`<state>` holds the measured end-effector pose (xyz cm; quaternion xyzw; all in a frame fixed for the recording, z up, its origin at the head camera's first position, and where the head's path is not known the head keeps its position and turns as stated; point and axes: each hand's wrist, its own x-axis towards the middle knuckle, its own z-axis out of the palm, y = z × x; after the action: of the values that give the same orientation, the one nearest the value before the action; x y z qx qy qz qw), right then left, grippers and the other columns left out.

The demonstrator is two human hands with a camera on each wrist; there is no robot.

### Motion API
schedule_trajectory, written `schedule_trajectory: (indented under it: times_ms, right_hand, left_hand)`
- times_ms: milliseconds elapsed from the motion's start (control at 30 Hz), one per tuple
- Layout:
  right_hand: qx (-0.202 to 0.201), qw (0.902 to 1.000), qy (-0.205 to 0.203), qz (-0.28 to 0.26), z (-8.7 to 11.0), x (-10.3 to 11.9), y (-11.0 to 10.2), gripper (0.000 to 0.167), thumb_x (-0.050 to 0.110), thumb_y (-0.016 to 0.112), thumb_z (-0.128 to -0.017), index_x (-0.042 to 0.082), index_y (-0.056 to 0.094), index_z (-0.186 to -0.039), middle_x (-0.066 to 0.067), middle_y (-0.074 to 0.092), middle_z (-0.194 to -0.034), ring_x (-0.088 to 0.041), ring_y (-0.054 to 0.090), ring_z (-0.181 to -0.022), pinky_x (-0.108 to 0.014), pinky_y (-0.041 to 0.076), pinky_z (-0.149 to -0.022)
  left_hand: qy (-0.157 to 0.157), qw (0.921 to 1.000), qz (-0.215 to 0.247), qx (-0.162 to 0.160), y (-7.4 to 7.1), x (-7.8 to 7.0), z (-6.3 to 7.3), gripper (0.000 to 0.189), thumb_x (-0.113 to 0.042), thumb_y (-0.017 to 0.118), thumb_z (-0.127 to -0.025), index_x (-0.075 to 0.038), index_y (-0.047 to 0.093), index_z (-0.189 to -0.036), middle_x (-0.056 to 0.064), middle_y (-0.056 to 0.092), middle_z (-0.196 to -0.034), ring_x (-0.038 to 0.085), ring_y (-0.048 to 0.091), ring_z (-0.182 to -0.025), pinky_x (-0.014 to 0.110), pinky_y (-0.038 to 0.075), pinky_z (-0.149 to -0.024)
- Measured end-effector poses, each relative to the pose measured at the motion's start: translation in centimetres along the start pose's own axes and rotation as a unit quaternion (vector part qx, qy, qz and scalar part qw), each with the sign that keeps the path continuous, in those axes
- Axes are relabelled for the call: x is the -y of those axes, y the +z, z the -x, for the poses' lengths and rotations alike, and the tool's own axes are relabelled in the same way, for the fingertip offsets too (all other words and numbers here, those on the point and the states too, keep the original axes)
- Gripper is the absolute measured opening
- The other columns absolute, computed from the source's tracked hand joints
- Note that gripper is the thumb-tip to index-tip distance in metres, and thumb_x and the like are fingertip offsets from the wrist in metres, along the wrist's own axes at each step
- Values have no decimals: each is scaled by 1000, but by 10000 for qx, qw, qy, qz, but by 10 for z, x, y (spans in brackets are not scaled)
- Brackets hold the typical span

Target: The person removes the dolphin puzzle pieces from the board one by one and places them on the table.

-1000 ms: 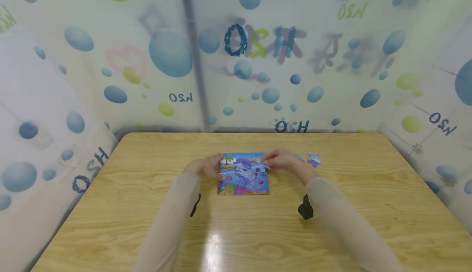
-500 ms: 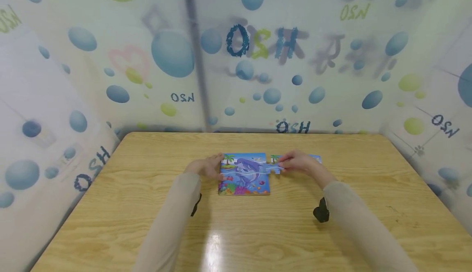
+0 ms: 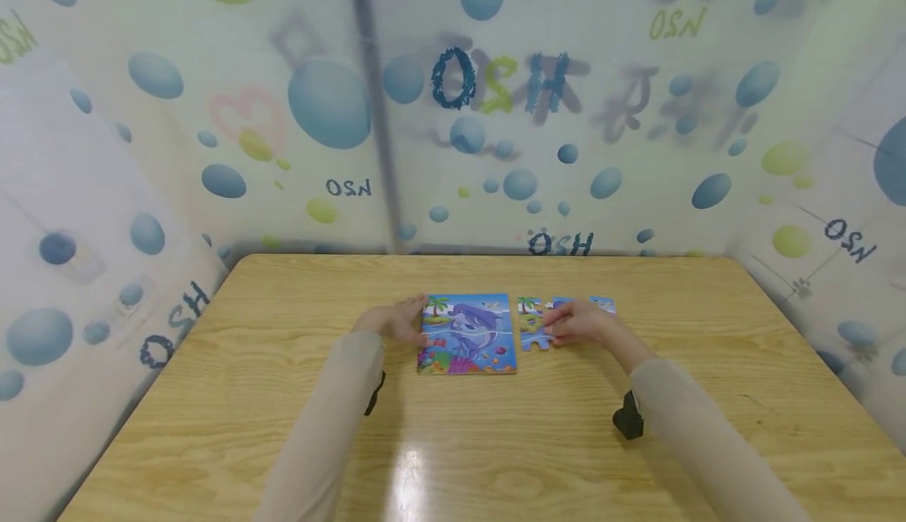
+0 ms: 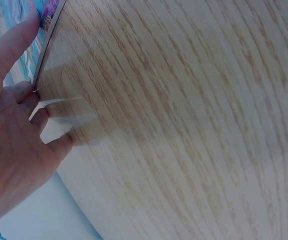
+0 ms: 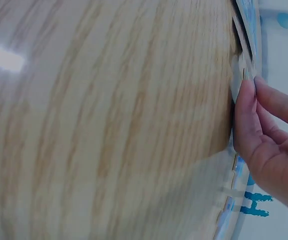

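Note:
A square dolphin picture puzzle board [image 3: 467, 337] lies on the table. My left hand [image 3: 388, 322] rests at its left side; in the left wrist view the thumb [image 4: 21, 37] lies over the picture and the other fingers are at the edge and on the tabletop. To the right of the board, my right hand [image 3: 580, 322] pinches a blue jigsaw piece [image 3: 535, 339] between thumb and fingertips. That piece sits directly below a palm-tree jigsaw piece [image 3: 527, 304]. In the right wrist view, the pinched piece shows as a thin edge.
More jigsaw pieces, among them a corner piece [image 3: 604, 303], lie behind and beyond the right hand, partly covered by it. The wooden table [image 3: 495, 443] reaches back to a wall covering [image 3: 439, 152] printed with blue and green bubbles.
My right hand has moved right, away from the board's right edge, bringing the blue jigsaw piece down below the palm-tree piece. The left hand and the board have stayed in place.

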<state>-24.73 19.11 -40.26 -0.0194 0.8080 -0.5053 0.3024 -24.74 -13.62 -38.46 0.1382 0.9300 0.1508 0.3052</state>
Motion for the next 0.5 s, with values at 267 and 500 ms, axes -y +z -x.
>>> schedule_trajectory:
  times_ms: [267, 500]
  right_hand:
    - [-506, 9959, 65, 742, 2, 4, 6, 26, 7, 60, -87, -8, 56, -108, -9, 60, -96, -5, 58, -70, -21, 55, -69]
    - [-545, 9946, 106, 875, 2, 4, 4, 25, 6, 60, -86, -8, 56, -106, -11, 59, -96, -8, 58, -72, -23, 55, -69]
  left_hand:
    - [31, 10000, -22, 43, 1, 1, -1, 86, -35, 58, -88, -6, 3, -147, 13, -1, -155, 32, 1, -143, 47, 7, -116]
    - [13, 10000, -16, 60, 0, 2, -1, 86, -35, 57, -89, -7, 0, -147, 12, -3, -155, 31, -1, -143, 46, 6, -117]
